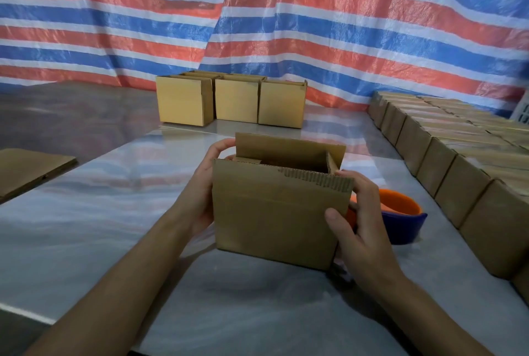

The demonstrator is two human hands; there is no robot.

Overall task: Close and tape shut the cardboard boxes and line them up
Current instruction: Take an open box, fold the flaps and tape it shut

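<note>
Fingers [362, 186] of left hand [200, 195] and right hand [365, 227] grip open box [272, 212].

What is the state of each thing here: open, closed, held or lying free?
held box: top open, flaps up
left hand: grips its left side
right hand: grips its right side
back boxes: tops open, standing
row of boxes at right: closed, lined up
tape dispenser: lying free, not held
flat cardboard: lying flat, left
</note>
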